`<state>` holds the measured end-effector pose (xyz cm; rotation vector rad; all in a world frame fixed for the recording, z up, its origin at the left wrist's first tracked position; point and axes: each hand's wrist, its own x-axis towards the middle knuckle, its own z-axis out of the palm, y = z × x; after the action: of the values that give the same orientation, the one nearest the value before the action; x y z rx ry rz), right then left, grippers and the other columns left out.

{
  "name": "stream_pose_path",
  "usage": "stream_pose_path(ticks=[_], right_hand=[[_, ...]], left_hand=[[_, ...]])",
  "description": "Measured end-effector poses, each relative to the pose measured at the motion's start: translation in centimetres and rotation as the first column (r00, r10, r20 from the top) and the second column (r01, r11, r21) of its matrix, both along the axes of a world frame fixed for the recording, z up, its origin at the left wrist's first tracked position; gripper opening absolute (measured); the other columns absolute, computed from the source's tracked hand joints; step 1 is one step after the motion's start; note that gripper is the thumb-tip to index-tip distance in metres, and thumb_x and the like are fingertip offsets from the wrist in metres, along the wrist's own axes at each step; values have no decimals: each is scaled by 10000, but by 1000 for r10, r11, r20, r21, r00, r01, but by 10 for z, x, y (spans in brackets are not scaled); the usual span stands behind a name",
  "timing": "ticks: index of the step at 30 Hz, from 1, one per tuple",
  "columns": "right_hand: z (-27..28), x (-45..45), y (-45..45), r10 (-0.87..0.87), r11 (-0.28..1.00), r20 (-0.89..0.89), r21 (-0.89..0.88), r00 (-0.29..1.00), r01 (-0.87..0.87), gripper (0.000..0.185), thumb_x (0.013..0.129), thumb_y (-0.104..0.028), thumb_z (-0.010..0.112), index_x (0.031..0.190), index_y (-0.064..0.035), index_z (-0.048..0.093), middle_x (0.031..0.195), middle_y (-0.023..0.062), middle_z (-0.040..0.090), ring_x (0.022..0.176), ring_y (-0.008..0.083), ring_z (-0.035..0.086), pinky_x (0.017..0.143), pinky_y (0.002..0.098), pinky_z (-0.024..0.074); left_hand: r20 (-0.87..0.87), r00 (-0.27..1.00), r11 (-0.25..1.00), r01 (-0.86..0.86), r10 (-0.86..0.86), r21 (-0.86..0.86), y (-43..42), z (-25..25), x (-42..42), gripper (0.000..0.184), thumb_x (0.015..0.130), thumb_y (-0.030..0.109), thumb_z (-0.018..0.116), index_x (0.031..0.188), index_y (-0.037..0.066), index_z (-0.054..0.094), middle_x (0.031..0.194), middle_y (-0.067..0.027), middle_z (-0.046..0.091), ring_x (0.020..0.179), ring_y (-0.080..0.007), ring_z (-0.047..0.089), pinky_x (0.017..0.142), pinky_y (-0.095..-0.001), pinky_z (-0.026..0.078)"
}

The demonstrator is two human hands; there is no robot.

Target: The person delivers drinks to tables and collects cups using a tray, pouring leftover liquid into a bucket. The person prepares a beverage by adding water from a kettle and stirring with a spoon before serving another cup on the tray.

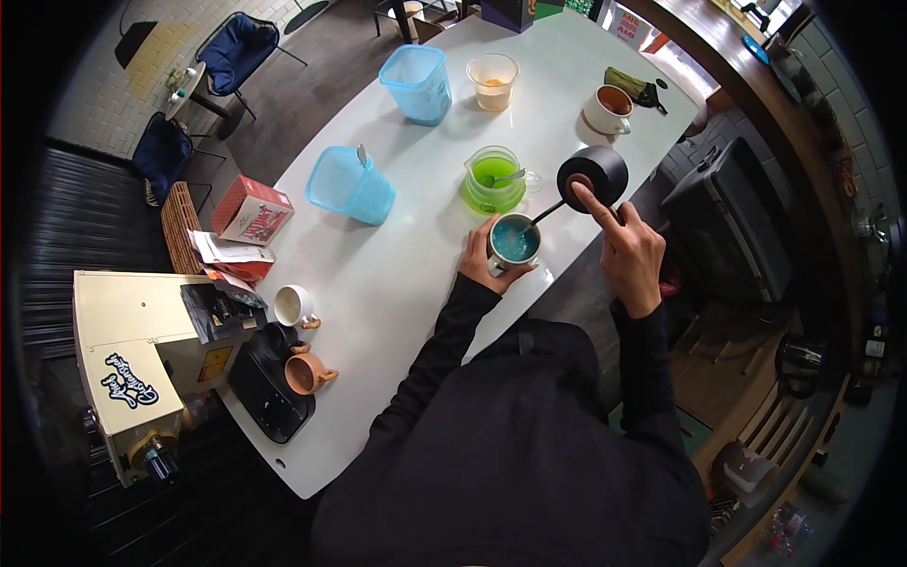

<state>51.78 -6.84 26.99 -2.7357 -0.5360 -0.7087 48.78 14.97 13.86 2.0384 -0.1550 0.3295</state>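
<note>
My left hand [480,253] is wrapped round a light cup [515,240] with blue-green liquid inside, near the table's front edge. In my right hand [631,253] is a black gooseneck kettle [605,170], index finger stretched onto its lid; the handle is hidden by the hand. The thin spout reaches down to the left, its tip over the cup. I cannot make out a stream. Just beyond the cup stands a glass jug [491,194] of bright green liquid with a spoon in it.
Two blue plastic containers [351,184] [416,83], a clear cup [493,81] and a white mug [607,110] stand farther back on the white table [397,274]. At left are a white mug [294,306], a terracotta cup [306,373], a black scale [269,387] and a cream machine [128,359].
</note>
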Motion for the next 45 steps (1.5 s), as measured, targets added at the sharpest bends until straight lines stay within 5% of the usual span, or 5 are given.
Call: stream_pose_path(ticks=[10,45], right_hand=[[1,-1,0,4,997,-8,74,1000,-3,712,777,47,611,1352,-371,562,696,83,459,538,239,514,520,374,446],[-8,-1,-4,77,997,-35,8,996,-76,761,734,61,548,1336,-405,570,744,85,562,581,220,591,546,354,501]], left_hand=[[11,1000,999,18,-18,-30,-1,2,0,942,638,376,899,1373,39,417,1237,-147,546,1135,-306,575,923,-386,501],[10,1000,998,10,-9,-60,-2,-7,2,941,621,364,909,1359,31,429,1222,-154,546,1109,-313,576,893,-381,508]])
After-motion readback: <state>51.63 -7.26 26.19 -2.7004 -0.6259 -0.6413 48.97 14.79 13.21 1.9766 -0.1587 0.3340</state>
